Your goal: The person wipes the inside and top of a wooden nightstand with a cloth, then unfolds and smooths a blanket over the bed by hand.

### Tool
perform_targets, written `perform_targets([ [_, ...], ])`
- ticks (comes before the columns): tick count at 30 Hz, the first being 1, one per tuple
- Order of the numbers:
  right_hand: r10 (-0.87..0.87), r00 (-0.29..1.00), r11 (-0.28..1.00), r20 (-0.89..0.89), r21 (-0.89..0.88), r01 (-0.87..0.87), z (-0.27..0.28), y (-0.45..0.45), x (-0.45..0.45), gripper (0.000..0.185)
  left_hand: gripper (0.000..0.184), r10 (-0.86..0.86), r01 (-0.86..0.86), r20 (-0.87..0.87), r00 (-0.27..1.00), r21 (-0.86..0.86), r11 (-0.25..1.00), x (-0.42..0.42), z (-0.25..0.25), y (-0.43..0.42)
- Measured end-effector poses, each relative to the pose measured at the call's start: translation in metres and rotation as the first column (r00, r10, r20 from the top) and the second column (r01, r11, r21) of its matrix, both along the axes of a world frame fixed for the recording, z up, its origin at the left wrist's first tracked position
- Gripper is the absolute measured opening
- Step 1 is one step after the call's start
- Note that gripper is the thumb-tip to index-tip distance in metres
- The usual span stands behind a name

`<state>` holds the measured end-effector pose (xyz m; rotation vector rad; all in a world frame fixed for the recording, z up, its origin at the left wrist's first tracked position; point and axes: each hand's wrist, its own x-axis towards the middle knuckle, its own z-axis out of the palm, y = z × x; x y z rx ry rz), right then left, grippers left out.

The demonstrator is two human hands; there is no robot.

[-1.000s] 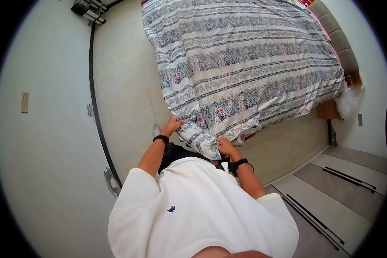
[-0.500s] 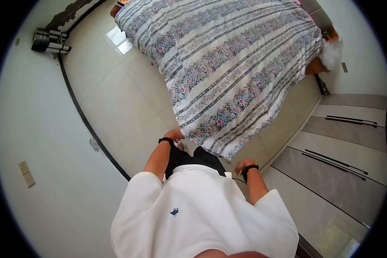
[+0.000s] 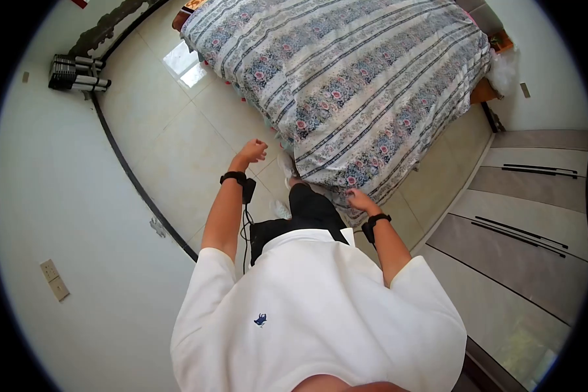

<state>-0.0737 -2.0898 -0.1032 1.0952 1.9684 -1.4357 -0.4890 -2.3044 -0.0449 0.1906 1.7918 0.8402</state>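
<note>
A floral striped bedspread [image 3: 346, 111] covers the bed in front of me and hangs down toward my legs. My left hand [image 3: 251, 151] is held forward over the tiled floor, left of the bedspread's edge and apart from it. Its fingers are loosely bent, with nothing visible in them. Close to the hanging front end of the cloth, my right hand [image 3: 361, 200] has relaxed, partly curled fingers and no visible grip on the fabric. Whether it touches the cloth is unclear. Each wrist wears a black band, and a cable runs down from the left one.
Wardrobe drawers with long black handles [image 3: 519, 236] line the right side. A folded metal ladder [image 3: 78, 73] leans at the far left wall. A clear plastic bag [image 3: 503, 72] hangs by the bed's right corner. Pale floor tiles [image 3: 170, 150] run along the left.
Both hands have risen and come forward from beside my hips, the left one farther. One leg has stepped forward beside the bed, and the bedspread's front end now sits closer against my legs.
</note>
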Motion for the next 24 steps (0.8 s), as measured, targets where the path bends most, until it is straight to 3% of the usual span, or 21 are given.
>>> perform_targets([
  [1,0.146,0.986,0.974,-0.076,0.188,-0.130,-0.005,0.007,-0.023,0.039,0.037,0.027,-0.028,0.016,1.000,0.045,0.999,-0.008,0.006,0.009],
  [3,0.057,0.996,0.996,0.068,0.069,-0.061,0.059,0.014,-0.102,0.053,0.037,0.062,-0.064,0.031,0.998,0.082,0.995,-0.018,0.024,0.025],
  [5,0.036,0.999,0.993,0.028,0.112,-0.039,0.051,0.027,-0.158,0.059,0.035,0.050,-0.044,-0.015,0.999,0.268,0.962,-0.031,0.042,0.049],
  [8,0.023,0.996,0.982,-0.081,0.189,-0.007,0.028,0.044,-0.227,0.069,0.033,0.005,0.003,-0.025,1.000,0.294,0.956,-0.051,0.042,0.082],
  [12,0.046,0.984,0.973,-0.170,0.232,-0.005,-0.008,0.059,-0.313,0.075,0.031,-0.051,0.051,0.001,0.999,0.155,0.987,-0.093,0.016,0.113],
  [14,0.034,0.991,0.973,-0.129,0.232,-0.003,-0.020,0.056,-0.334,0.080,0.029,0.168,-0.176,0.160,0.973,0.034,0.984,-0.102,-0.003,0.111],
  [16,-0.040,0.999,0.958,0.022,-0.283,0.045,-0.014,0.084,-0.372,0.082,0.028,0.130,-0.122,0.186,0.974,-0.056,0.991,-0.124,-0.020,0.114],
  [17,-0.049,0.995,0.974,-0.083,-0.225,0.029,-0.043,0.084,-0.381,0.070,0.028,0.100,-0.078,0.210,0.973,-0.112,0.991,-0.132,-0.024,0.111],
  [20,0.047,0.982,0.977,-0.183,-0.197,-0.083,-0.030,0.108,-0.416,0.067,0.034,0.032,0.003,0.192,0.981,-0.177,0.984,-0.182,-0.033,0.111],
  [21,-0.021,0.983,0.966,-0.182,-0.258,-0.027,-0.049,0.115,-0.424,0.067,0.037,0.017,0.015,0.156,0.988,-0.203,0.979,-0.202,-0.035,0.112],
  [24,-0.132,0.976,0.978,-0.172,-0.185,0.099,-0.012,0.134,-0.450,0.074,0.035,0.054,-0.043,0.034,0.998,-0.258,0.965,-0.260,-0.051,0.109],
])
